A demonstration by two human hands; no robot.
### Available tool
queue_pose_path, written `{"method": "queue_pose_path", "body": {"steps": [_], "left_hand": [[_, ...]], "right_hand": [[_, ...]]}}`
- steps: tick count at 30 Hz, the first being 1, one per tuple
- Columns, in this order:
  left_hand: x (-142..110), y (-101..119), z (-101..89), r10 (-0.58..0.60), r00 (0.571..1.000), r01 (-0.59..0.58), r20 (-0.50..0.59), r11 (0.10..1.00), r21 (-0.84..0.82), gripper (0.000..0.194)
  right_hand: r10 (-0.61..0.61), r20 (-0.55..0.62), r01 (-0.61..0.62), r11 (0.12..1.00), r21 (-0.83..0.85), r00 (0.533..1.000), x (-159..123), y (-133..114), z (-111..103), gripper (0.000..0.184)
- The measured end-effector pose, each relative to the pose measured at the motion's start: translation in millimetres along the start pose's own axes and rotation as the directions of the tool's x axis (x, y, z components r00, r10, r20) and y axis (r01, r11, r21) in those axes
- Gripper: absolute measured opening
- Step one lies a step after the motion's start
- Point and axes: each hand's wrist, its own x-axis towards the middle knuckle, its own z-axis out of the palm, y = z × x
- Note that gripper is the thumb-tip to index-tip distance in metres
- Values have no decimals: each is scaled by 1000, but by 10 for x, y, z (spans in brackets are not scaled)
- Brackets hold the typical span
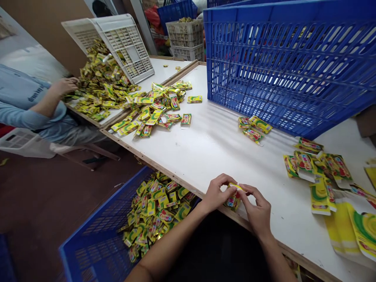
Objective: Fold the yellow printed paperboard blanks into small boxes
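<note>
Near the table's front edge, my left hand [219, 192] and my right hand [257, 207] hold one small yellow, green and red printed box [233, 200] between them. Both thumbs and fingertips pinch its top end, where a bit of white flap shows. Part of the box is hidden behind my fingers. To the right of my hands lie several similar boxes [305, 161], some with white flaps sticking out. Ahead of my hands is a little group of boxes [254, 135]. A larger heap of them [158, 103] lies to the left on the white table [202, 152].
A big blue crate [282, 70] stands on the table's far side. Below the table edge, another blue crate [85, 231] holds many boxes. At left, a person in blue [32, 98] reaches into a pile beside a tipped white basket [126, 47]. Larger yellow packaging [340, 231] lies at right.
</note>
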Motion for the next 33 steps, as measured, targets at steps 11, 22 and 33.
{"method": "queue_pose_path", "body": {"steps": [11, 22, 33], "left_hand": [[80, -12, -9, -95, 995, 96, 21, 991, -92, 15], [-48, -7, -365, -167, 975, 158, -148, 985, -72, 23], [-721, 50, -1819, -39, 850, 293, -525, 863, 411, 39]], "right_hand": [[59, -6, -59, 998, 31, 998, 78, -41, 7, 21], [-74, 49, 77, 995, -61, 996, 366, 54, -112, 23], [-93, -41, 47, 777, -627, 995, 2872, 193, 119, 52]]}}
